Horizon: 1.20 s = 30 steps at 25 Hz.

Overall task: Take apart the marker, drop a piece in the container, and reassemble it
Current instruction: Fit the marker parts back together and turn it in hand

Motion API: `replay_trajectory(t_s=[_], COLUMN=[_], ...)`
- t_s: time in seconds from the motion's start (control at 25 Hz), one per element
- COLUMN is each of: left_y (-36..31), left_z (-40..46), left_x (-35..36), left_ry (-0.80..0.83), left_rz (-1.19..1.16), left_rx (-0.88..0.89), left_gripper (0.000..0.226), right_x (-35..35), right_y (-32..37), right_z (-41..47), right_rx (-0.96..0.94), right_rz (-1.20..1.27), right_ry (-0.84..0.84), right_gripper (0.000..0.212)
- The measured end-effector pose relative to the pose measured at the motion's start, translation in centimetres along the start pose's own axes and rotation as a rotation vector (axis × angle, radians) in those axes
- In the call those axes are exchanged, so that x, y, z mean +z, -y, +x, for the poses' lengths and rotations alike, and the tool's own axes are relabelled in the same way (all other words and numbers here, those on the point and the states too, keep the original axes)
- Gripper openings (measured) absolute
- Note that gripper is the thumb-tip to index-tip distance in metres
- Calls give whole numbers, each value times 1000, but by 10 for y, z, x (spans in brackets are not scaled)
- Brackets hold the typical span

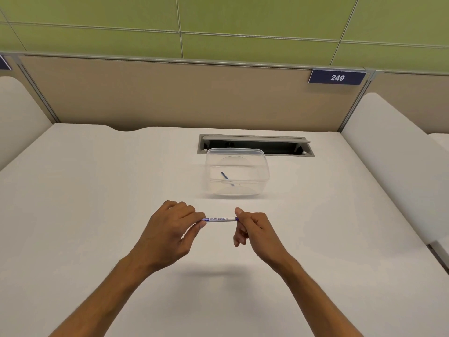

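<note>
Two bare hands, left [170,229] and right [252,229], each pinch one end of a whiteboard marker [220,219] held level, its long axis running left to right above the white worktop [97,190], with the clear container [237,173] just beyond, nearer the right hand.

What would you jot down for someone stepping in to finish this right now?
Left hand: pinches one end of the marker.
Right hand: pinches the other end. The marker is held level above the desk.
Clear container: sits beyond the hands, with a thin blue piece lying inside.
Done, it seems: a piece is dropped in.
Left: take the piece back out and reassemble the marker.
</note>
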State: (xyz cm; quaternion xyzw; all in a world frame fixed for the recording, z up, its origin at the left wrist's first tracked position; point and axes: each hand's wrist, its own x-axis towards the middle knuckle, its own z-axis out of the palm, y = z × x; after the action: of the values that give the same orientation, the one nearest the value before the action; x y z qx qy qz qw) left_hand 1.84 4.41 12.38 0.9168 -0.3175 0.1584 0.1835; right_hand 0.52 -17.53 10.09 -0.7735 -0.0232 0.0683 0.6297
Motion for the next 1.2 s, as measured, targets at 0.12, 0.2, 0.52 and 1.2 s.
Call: replay_trajectory(t_s=[0.12,0.2,0.52,1.2], left_y=[1,1,1,-17], left_z=[1,2,10,39], left_x=[-2,-4,-11,-27], left_ry=[13,15,-32,-73], left_rz=[-53,-95,-166,-79], left_rx=[-33,-58,-70,-26], left_gripper=[24,25,24,23], right_x=[1,0,-8,-42], right_y=[1,1,9,45], right_z=[0,-2,-1,3], right_rx=[-66,-162,-363,-324], right_rz=[-61,-134,-419,-250], right_ry=[-66,-127,-176,-92], right_gripper=[47,32,18,20])
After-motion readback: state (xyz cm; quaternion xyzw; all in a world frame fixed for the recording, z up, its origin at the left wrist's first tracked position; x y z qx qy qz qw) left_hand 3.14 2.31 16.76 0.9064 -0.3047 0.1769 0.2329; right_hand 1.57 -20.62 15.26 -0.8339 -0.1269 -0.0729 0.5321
